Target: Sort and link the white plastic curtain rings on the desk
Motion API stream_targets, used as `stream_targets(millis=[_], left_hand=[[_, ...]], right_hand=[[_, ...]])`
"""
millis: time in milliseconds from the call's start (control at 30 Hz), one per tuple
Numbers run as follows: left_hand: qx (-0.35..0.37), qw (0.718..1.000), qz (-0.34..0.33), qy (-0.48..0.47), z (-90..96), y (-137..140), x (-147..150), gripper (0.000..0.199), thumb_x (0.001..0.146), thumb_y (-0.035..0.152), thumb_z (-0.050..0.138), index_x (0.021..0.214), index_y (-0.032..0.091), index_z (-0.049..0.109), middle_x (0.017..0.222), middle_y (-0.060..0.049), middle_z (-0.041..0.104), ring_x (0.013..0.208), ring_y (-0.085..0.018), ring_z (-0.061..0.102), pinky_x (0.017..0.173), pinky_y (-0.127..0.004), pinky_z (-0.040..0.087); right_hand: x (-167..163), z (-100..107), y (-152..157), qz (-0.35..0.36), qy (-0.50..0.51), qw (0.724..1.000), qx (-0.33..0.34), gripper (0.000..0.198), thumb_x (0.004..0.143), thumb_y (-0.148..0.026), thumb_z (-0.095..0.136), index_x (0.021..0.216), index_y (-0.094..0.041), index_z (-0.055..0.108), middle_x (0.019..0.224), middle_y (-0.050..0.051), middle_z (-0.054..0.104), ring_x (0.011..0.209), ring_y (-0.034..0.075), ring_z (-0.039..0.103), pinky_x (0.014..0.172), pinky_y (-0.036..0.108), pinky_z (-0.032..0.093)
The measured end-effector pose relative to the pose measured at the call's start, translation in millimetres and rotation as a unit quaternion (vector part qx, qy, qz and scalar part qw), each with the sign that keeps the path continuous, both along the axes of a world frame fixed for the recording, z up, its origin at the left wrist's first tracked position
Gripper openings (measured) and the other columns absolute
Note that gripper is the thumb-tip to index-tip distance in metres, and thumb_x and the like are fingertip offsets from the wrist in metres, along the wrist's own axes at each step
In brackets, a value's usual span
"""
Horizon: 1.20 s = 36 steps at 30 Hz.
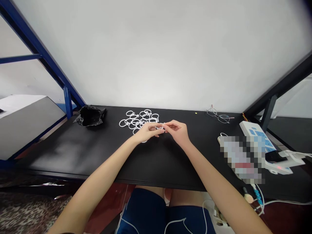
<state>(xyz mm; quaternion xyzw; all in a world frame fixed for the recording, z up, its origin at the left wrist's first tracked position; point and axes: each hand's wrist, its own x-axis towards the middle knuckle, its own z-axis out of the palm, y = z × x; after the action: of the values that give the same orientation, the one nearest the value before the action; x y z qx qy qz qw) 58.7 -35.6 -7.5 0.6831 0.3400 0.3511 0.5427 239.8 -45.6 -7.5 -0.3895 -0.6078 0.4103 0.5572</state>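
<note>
One wide view from up on the head, facing forward and tipped down, dark blue shorts close below, black tabletop farther out, left hand and right hand mid-view, pale wall beyond

Bright, w/ soft glare on black tabletop, wide-angle distortion nr edges, dark top-R corner.

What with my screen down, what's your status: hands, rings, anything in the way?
Left hand and right hand pinching a white piece. White rings lie beside and beyond left hand. Black bag well left, glasses well right.
</note>
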Motion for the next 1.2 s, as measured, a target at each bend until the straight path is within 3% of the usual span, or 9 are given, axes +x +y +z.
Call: stream_targets(millis=[200, 367, 433, 533, 633, 800, 900, 1033, 1200], left_hand=[[0.031, 0.999, 0.015, 0.022, -0.4, 0, 1, 0.041, 0.081, 0.046, 0.065, 0.108, 0.016, 0.071, 0.081, -0.004, 0.070, 0.058, -0.009, 0.058, 0.062, -0.026, 0.055], [-0.002, 0.999, 0.025, 0.021, -2.7, 0, 3, 0.052, 0.082, 0.048, 0.064, 0.120, 0.013, 0.062, 0.085, -0.007, 0.068, 0.067, -0.013, 0.062, 0.066, -0.028, 0.055], [-0.019, 0.999, 0.045, 0.002, -1.7, 0, 2, 0.056, 0.082, 0.049, 0.063, 0.125, 0.014, 0.055, 0.099, -0.010, 0.067, 0.078, -0.016, 0.064, 0.067, -0.029, 0.055], [-0.014, 0.996, 0.085, -0.031, 1.2, 4, -4, 0.059, 0.083, 0.048, 0.063, 0.131, 0.018, 0.045, 0.114, -0.013, 0.063, 0.085, -0.016, 0.065, 0.070, -0.030, 0.055], [-0.008, 0.992, 0.117, -0.048, 2.8, 8, -11, 0.054, 0.084, 0.046, 0.061, 0.127, 0.018, 0.045, 0.103, -0.010, 0.066, 0.081, -0.015, 0.064, 0.072, -0.030, 0.054], [0.011, 0.990, 0.131, -0.047, 3.5, 12, -15, 0.041, 0.082, 0.042, 0.064, 0.111, 0.015, 0.055, 0.086, -0.006, 0.067, 0.073, -0.013, 0.062, 0.069, -0.027, 0.051], [0.033, 0.994, 0.100, 0.010, 13.2, 10, -25, 0.041, 0.080, 0.040, 0.064, 0.112, 0.016, 0.056, 0.080, -0.004, 0.066, 0.063, -0.010, 0.058, 0.059, -0.023, 0.047], [0.047, 0.978, -0.049, 0.198, 32.7, 7, -54, 0.033, 0.076, 0.036, 0.068, 0.102, 0.017, 0.068, 0.078, -0.003, 0.067, 0.057, -0.009, 0.054, 0.051, -0.020, 0.041], [0.051, 0.963, -0.055, 0.259, 27.2, 14, -72, 0.030, 0.073, 0.029, 0.064, 0.100, 0.021, 0.073, 0.088, -0.003, 0.070, 0.052, -0.008, 0.055, 0.051, -0.020, 0.044]], right_hand=[[2, 5, 1, 0.059, 0.007, 0.995, -0.079, 0.030, 0.067, -0.043, 0.078, 0.079, -0.016, 0.071, 0.064, 0.002, 0.067, 0.050, 0.011, 0.058, 0.051, 0.026, 0.053], [5, 8, 3, 0.061, 0.024, 0.992, -0.107, 0.033, 0.065, -0.045, 0.079, 0.076, -0.015, 0.069, 0.065, 0.002, 0.067, 0.055, 0.012, 0.060, 0.054, 0.027, 0.055], [13, 9, 9, 0.023, 0.036, 0.994, -0.102, 0.033, 0.063, -0.044, 0.080, 0.075, -0.015, 0.069, 0.065, 0.002, 0.067, 0.055, 0.012, 0.060, 0.054, 0.027, 0.056], [33, 10, 22, -0.097, 0.065, 0.991, -0.067, 0.033, 0.062, -0.042, 0.079, 0.077, -0.015, 0.069, 0.066, 0.002, 0.067, 0.056, 0.012, 0.061, 0.053, 0.025, 0.056], [55, 4, 35, -0.216, 0.072, 0.973, -0.033, 0.030, 0.065, -0.039, 0.076, 0.077, -0.014, 0.067, 0.068, 0.004, 0.067, 0.057, 0.012, 0.061, 0.049, 0.023, 0.054], [71, -16, 45, -0.279, 0.027, 0.959, -0.045, 0.029, 0.068, -0.040, 0.071, 0.079, -0.014, 0.067, 0.069, 0.005, 0.066, 0.057, 0.014, 0.061, 0.044, 0.022, 0.051], [71, -23, 46, -0.279, -0.031, 0.958, -0.058, 0.030, 0.068, -0.042, 0.070, 0.079, -0.014, 0.068, 0.071, 0.006, 0.067, 0.059, 0.016, 0.062, 0.045, 0.025, 0.052], [72, -25, 46, -0.290, -0.102, 0.950, -0.054, 0.029, 0.070, -0.043, 0.066, 0.079, -0.015, 0.068, 0.073, 0.007, 0.068, 0.063, 0.019, 0.064, 0.052, 0.029, 0.054], [73, -26, 47, -0.276, -0.188, 0.942, -0.045, 0.021, 0.070, -0.036, 0.063, 0.076, -0.016, 0.069, 0.076, 0.006, 0.071, 0.063, 0.018, 0.064, 0.062, 0.031, 0.055]])
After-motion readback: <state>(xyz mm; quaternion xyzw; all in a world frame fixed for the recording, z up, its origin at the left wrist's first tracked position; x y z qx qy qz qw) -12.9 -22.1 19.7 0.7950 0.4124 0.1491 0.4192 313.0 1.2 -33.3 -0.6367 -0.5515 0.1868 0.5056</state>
